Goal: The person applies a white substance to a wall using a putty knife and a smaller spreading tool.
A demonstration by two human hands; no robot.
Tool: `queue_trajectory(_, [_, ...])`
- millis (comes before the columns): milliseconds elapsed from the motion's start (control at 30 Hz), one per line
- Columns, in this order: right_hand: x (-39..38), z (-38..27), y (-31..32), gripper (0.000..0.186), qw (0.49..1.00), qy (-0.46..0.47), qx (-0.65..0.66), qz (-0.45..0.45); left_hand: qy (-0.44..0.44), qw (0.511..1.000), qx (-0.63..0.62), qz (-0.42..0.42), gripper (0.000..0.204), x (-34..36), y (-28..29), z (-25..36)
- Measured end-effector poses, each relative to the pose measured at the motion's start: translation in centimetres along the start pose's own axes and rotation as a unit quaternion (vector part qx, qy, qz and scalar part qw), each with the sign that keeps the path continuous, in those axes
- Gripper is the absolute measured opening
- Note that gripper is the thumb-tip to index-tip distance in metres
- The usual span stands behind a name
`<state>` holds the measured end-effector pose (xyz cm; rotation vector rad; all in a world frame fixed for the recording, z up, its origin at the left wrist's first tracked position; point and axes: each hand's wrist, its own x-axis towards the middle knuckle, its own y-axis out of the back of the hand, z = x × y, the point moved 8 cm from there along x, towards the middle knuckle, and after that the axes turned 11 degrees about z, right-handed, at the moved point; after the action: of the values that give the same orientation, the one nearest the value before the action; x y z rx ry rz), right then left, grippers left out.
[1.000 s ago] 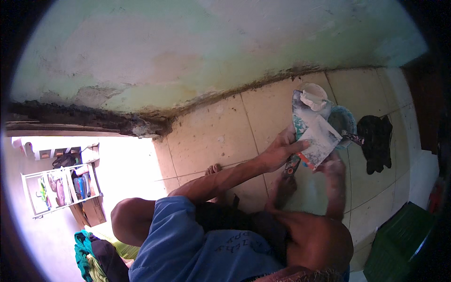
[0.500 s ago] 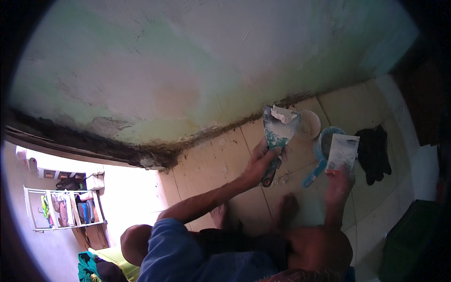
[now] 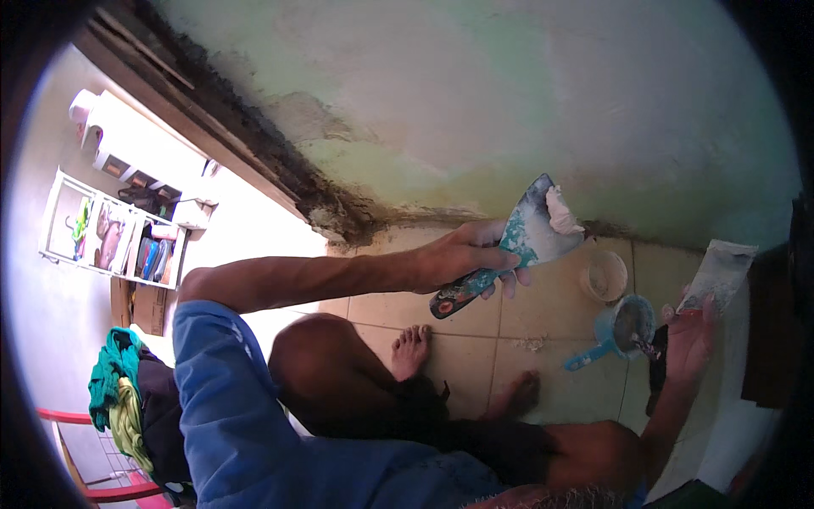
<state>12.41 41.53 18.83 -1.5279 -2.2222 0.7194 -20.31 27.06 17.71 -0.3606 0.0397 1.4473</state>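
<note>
My left hand (image 3: 458,259) is closed around the teal and black handle of a wide putty knife (image 3: 532,225). A lump of white putty (image 3: 560,212) clings to the far edge of its blade, close to the wall. Out at the right, my right hand (image 3: 691,343) grips a flat, putty-smeared rectangular scraper (image 3: 721,273) at its lower end, with the blade pointing up. Between the hands on the floor stand a blue long-handled dipper (image 3: 604,331) and a round pale tub (image 3: 604,276) with whitish residue inside.
The green and white patched wall (image 3: 475,110) rises ahead, its lower edge dark and crumbling. Cream floor tiles (image 3: 543,297) lie under my bare feet. A dark, partly hidden cloth-like thing (image 3: 656,377) is beside the dipper. Left are a white rack (image 3: 119,229) and piled clothes (image 3: 127,399).
The view has turned, with more of the doorway side showing. My left hand still holds the putty knife, now tilted rightward. My right hand has moved out to the right with the scraper.
</note>
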Motion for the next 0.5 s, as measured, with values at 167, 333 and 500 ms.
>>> queue_trajectory(167, [0.8,-1.9,-3.3,0.026,0.947,0.098,-0.286,0.112,-0.039,0.992,-0.09,0.076,0.034,-0.5,3.5,-3.2])
queue_trajectory(333, [2.1,1.0,-20.6,0.022,0.728,0.251,-0.623,-0.14,-0.065,0.955,-0.239,0.163,0.033,-3.0,5.3,-5.5])
queue_trajectory(500, [1.2,6.2,-26.0,0.033,0.571,0.407,-0.633,-0.329,-0.066,0.951,-0.265,0.149,0.032,-2.2,5.6,-6.3])
